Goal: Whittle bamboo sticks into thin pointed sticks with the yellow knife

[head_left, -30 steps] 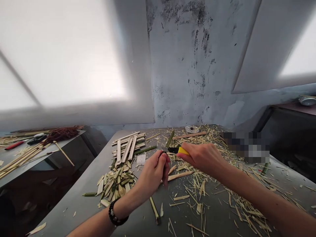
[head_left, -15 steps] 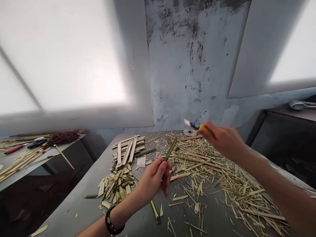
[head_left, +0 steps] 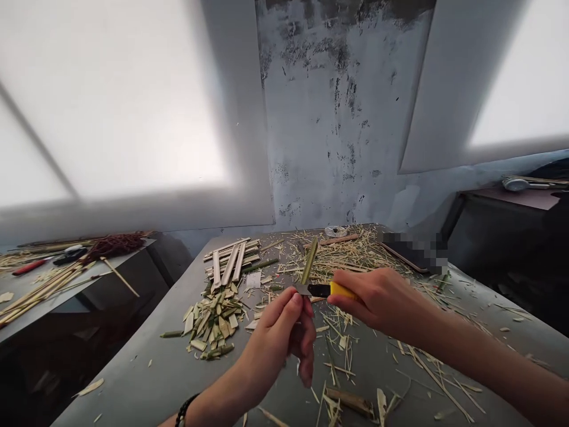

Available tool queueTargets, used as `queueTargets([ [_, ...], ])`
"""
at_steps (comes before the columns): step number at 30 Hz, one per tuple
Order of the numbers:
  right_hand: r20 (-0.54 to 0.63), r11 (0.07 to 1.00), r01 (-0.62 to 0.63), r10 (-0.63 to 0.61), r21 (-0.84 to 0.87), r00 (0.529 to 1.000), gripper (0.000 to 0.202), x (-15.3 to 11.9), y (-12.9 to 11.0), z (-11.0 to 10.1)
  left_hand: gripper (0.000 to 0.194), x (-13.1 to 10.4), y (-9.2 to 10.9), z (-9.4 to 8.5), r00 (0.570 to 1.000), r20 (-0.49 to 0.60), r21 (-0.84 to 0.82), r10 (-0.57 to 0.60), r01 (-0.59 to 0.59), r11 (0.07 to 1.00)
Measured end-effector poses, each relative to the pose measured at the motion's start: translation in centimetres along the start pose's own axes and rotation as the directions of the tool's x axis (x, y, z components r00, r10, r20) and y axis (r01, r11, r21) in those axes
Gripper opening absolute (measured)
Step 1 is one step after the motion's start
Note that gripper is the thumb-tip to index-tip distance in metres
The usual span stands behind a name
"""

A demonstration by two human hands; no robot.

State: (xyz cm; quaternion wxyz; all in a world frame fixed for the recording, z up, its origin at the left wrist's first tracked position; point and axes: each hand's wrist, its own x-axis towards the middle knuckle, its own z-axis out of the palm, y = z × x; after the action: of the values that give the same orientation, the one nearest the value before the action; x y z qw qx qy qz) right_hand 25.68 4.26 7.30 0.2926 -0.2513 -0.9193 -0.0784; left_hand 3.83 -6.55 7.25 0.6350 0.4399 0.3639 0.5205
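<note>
My left hand (head_left: 282,317) pinches the lower end of a narrow green bamboo strip (head_left: 310,261) between thumb and fingers. The strip points up and away, over the table. My right hand (head_left: 380,296) is closed round the yellow handle of a utility knife (head_left: 319,290). Its blade lies across the strip just above my left thumb and fingertips. Whether the edge has bitten into the bamboo cannot be seen. Thin bamboo shavings (head_left: 360,255) lie scattered on the table behind and below my hands.
Left of my hands are stacked pale bamboo slats (head_left: 229,264) and a heap of short bamboo chips (head_left: 217,323). A flat dark device (head_left: 404,255), partly blurred, lies at the right. A side table (head_left: 146,261) holds brown cord (head_left: 115,246) and a red-handled tool (head_left: 29,267).
My right hand has brought the knife down and left, from the air onto the bamboo strip. The strip now stands more upright in my left hand. The view has shifted slightly.
</note>
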Motion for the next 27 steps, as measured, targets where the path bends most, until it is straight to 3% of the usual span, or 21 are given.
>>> queueTargets([
  [5, 0.035, 0.996, -0.034, 0.037, -0.080, 0.999, 0.072, -1.2, -0.5, 1.7, 0.028, -0.9, -2.4, 1.5, 0.998, -0.054, -0.157, 0.013, -0.022, 0.987],
  [8, 0.077, 0.980, -0.139, 0.151, -0.140, 0.986, 0.069, -0.6, 1.1, 2.6, 0.029, -2.2, -5.1, 2.4, 0.995, -0.098, -0.247, 0.022, -0.046, 0.968],
  [10, 0.047, 0.934, -0.298, 0.313, -0.197, 0.949, 0.052, -0.4, 3.3, 2.1, 0.035, -4.0, -7.6, 3.3, 0.998, -0.062, -0.282, -0.013, -0.005, 0.959],
  [12, -0.023, 0.854, -0.466, 0.474, -0.233, 0.880, 0.042, -0.8, 5.8, 0.9, 0.047, -6.2, -10.0, 4.2, 0.998, -0.004, -0.304, -0.061, 0.057, 0.951],
  [14, -0.085, 0.790, -0.567, 0.564, -0.234, 0.821, 0.041, -1.9, 7.7, -0.3, 0.043, -8.1, -11.7, 4.6, 0.997, -0.033, -0.342, -0.076, 0.060, 0.938],
  [16, -0.107, 0.783, -0.587, 0.579, -0.205, 0.809, 0.046, -3.0, 8.0, -0.9, 0.039, -9.1, -12.2, 4.5, 0.996, -0.053, -0.422, -0.071, 0.042, 0.906],
  [19, -0.072, 0.865, -0.488, 0.483, -0.114, 0.873, 0.061, -4.2, 5.5, -0.7, 0.039, -9.0, -11.2, 3.9, 0.998, -0.028, -0.428, -0.052, 0.035, 0.903],
  [23, 0.004, 0.972, -0.230, 0.230, 0.055, 0.973, 0.064, -5.2, 0.0, -0.1, 0.033, -7.8, -9.2, 3.3, 0.998, -0.040, -0.387, -0.045, 0.026, 0.922],
  [27, 0.034, 0.990, -0.011, 0.007, 0.139, 0.999, 0.052, -6.1, -3.9, 0.1, 0.040, -7.0, -8.5, 3.1, 0.997, -0.064, -0.330, -0.048, 0.024, 0.944],
])
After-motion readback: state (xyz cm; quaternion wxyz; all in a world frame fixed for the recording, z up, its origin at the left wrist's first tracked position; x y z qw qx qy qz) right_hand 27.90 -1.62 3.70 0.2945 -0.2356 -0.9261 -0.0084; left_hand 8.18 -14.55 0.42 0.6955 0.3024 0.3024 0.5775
